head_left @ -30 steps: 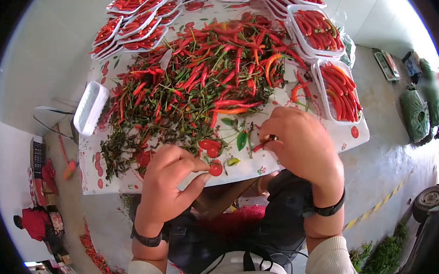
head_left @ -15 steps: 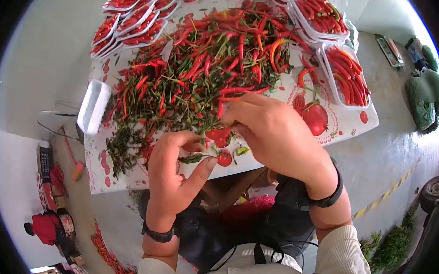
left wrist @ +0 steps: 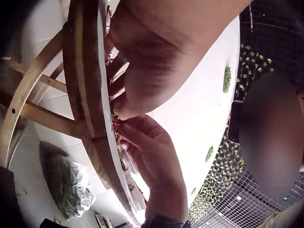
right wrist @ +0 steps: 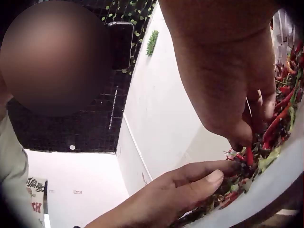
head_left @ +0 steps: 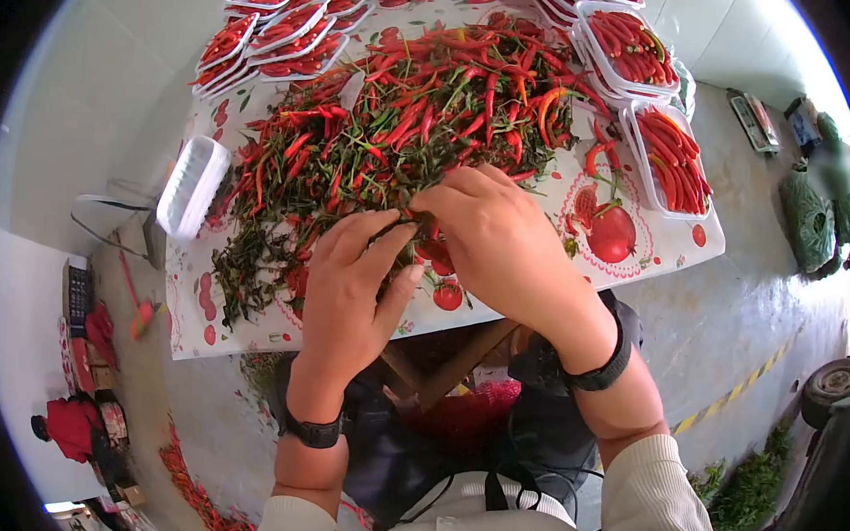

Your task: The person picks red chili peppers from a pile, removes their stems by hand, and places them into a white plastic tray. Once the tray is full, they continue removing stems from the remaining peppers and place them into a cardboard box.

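Observation:
A heap of red chili peppers [head_left: 492, 86] mixed with stems and wilted leaves covers the middle of the table. My left hand [head_left: 352, 281] is at the heap's near edge, fingers reaching into the leaves and thumb held apart. Close beside it, my right hand [head_left: 508, 241] bends down over the heap, its fingertips near the left ones. In the right wrist view a red chili pepper [right wrist: 249, 155] shows at the right fingertips, pinched there. Most of the right fingertips are hidden behind the hand in the head view.
White trays of chili peppers [head_left: 685, 169] stand at the right edge, with more stacked trays [head_left: 297, 42] at the back left. A stack of bare white trays [head_left: 194, 188] sits at the left edge. The tablecloth [head_left: 651, 258] has a printed fruit pattern.
My right hand has moved left from the table's right front, where it held a short red chili pepper, to the heap. My left hand has moved forward into the leaves.

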A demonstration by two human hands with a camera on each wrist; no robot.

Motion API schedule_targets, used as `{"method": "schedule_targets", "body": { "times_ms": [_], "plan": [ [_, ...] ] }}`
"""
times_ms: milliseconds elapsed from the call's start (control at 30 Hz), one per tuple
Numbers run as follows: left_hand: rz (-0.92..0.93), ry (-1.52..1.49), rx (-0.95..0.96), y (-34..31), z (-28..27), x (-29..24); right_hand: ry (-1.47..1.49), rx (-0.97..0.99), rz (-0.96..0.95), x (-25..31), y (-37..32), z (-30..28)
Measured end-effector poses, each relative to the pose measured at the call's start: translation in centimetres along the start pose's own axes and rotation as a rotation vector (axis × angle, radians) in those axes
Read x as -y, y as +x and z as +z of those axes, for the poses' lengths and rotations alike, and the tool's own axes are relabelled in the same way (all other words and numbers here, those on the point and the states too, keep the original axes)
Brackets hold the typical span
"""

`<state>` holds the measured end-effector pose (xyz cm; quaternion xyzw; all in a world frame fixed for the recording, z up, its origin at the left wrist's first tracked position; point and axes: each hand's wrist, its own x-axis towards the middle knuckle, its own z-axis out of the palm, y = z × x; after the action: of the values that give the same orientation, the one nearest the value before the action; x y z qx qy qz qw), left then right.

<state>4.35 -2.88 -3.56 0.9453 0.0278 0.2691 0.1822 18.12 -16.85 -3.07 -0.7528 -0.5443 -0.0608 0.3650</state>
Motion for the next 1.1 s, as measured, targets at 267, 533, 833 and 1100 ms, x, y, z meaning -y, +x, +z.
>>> {"method": "schedule_targets", "body": {
  "times_ms": [267, 533, 833, 1100],
  "plan": [
    [-0.078, 0.008, 0.023, -1.4, -1.3, 1.2, -0.162, 0.059, 0.014, 0.7, 0.5, 0.9],
    [-0.383, 0.052, -0.078, -2.9, -3.6, 3.5, -0.165, -0.052, 0.107, 1.7, 1.3, 0.7],
    [-0.184, 0.060, -0.123, -2.3, -2.4, 2.2, -0.220, -0.048, 0.086, 1.7, 1.6, 3.1],
    [-0.344, 0.103, -0.015, -2.5, -2.6, 2.5, -0.099, -0.044, 0.105, 1.0, 1.5, 1.5]
  ]
}}
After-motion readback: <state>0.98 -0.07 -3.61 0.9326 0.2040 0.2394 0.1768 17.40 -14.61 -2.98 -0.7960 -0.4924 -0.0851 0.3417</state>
